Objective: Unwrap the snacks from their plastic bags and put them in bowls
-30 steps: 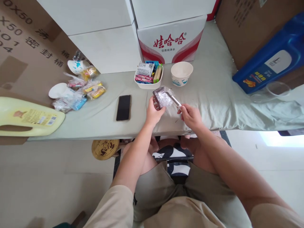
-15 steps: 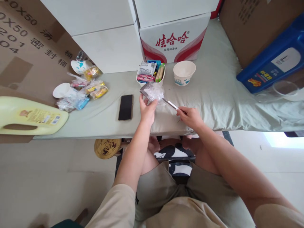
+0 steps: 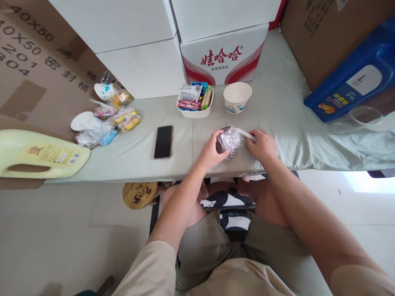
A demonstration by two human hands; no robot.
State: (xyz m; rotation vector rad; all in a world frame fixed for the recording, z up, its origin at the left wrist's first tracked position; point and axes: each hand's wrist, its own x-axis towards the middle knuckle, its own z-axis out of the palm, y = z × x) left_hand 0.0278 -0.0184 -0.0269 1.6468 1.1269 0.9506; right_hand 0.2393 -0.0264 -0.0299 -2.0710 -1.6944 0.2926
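A crinkly clear plastic packet [image 3: 228, 141] with something dark inside sits low on the cloth-covered table [image 3: 277, 107] near its front edge. My left hand [image 3: 210, 153] grips the packet's left side with curled fingers. My right hand [image 3: 262, 144] is closed on the packet's right end, where a thin pale strip [image 3: 245, 133] sticks out toward it; I cannot tell if this strip is a tool or part of the wrapper.
Behind the packet stand a white tray of snack packets [image 3: 195, 100] and a paper bowl [image 3: 237, 97]. A black phone [image 3: 163, 141] lies to the left, with loose wrapped sweets [image 3: 108, 119] and a yellow jug [image 3: 40, 153] further left. A blue jug [image 3: 352, 78] and boxes [image 3: 222, 53] line the back.
Both hands have brought the packet down and toward me, from held up near the snack tray to the table's front edge. My right hand has closed in on the packet.
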